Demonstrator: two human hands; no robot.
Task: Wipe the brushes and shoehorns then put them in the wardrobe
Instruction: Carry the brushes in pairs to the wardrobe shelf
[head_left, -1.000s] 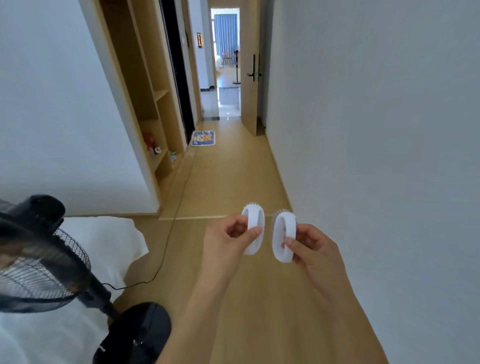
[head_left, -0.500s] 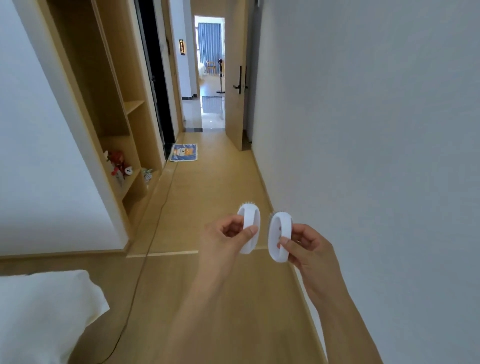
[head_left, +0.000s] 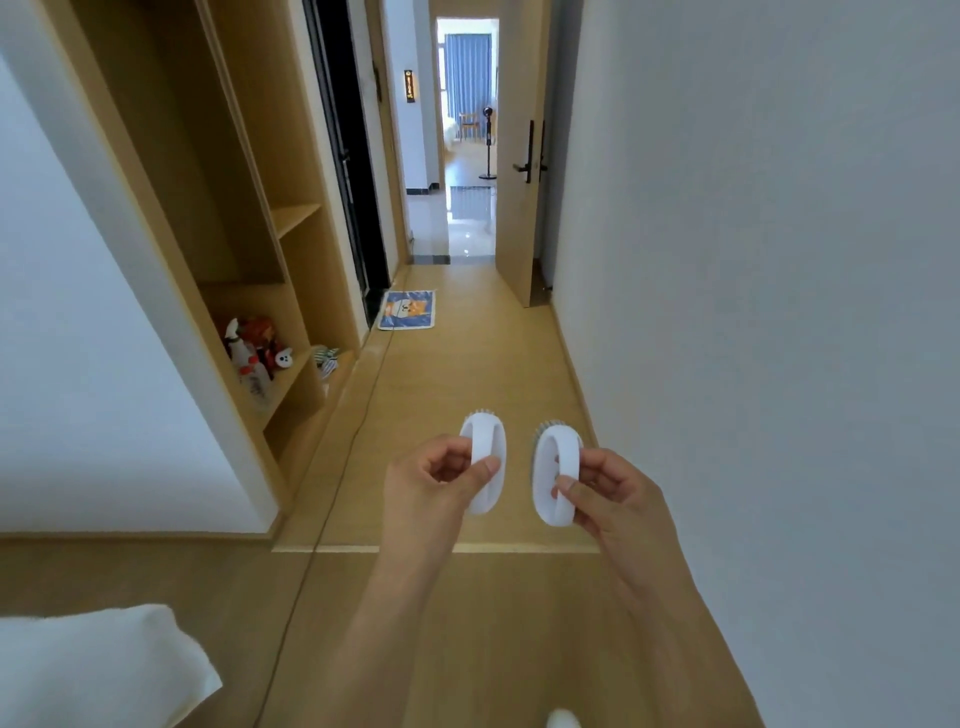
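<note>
Over the last second the view has advanced along the corridor: the black fan has left the frame and the wardrobe shelving on the left now stands nearer. The left hand pinches one white brush; the right hand pinches the second brush. Each grip is narrow, fingers and thumb closed on a handle. Both brushes are carried in the air, apart; judged phase: transport toward storage.

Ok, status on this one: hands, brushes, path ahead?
Left hand grips left brush; right hand grips right brush. Both carried, apart. Wardrobe ahead left; cord along floor.
</note>
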